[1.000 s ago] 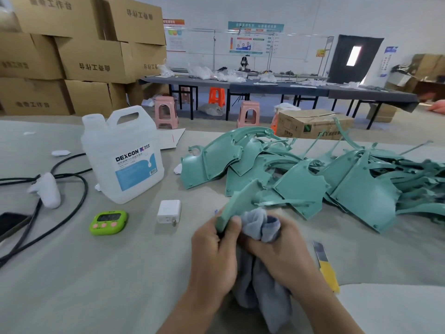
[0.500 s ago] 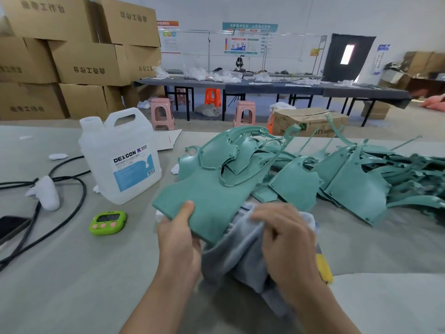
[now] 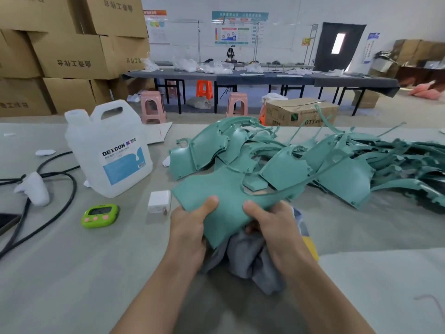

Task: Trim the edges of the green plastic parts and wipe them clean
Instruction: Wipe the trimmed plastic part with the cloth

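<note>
Table front left lies open; jug [image 3: 108,150] and green parts pile [image 3: 313,162] block behind.

A factory workshop: cartons [image 3: 67,56] stacked high; long worktops [image 3: 265,79] with plastic stools [image 3: 153,106]; notice boards [image 3: 239,27] behind; a heap of green parts [image 3: 342,174].

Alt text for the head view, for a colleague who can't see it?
The left hand and right hand grip a green plastic part over a bunched grey cloth at a table. A pile of green parts lies behind it; a white jug, green timer and white charger sit to the left.
</note>
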A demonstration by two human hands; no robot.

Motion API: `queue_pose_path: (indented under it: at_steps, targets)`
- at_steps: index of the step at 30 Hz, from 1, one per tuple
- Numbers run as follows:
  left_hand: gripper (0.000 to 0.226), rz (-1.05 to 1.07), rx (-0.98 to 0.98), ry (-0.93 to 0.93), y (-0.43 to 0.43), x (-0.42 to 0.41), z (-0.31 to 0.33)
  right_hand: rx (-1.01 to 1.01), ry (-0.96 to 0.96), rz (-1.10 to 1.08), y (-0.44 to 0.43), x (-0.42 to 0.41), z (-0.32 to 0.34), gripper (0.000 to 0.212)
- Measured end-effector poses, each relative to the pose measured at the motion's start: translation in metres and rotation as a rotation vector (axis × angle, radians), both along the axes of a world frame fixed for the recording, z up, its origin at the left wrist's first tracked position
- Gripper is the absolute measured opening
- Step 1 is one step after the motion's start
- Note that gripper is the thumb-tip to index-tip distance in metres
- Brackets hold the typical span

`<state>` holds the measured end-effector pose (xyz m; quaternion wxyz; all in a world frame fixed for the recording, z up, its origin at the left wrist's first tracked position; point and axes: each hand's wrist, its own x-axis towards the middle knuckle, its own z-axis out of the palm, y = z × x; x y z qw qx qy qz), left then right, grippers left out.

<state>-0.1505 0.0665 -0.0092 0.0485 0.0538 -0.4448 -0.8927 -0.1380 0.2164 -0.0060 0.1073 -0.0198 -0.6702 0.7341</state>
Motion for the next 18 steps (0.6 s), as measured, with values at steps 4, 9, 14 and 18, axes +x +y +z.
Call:
queue_pose_path:
  at_steps: [4,9,14,18]
  targets:
    - [0.04,-0.218,0.052,0.046,0.019,0.021,0.014,-0.003,0.06,-0.141,0.014,0.011,0.022,0.025]
    - [0.03,-0.285,0.024,0.015,0.042,0.048,0.031,-0.095,0.002,-0.094,0.037,0.043,0.037,0.016]
    - [0.018,-0.298,-0.177,0.007,0.071,0.088,0.034,-0.235,-0.084,-0.109,0.066,0.101,0.027,0.016]
    - [0.01,-0.482,-0.344,0.003,0.108,0.122,0.039,-0.424,-0.1,-0.249,0.096,0.167,0.015,0.013]
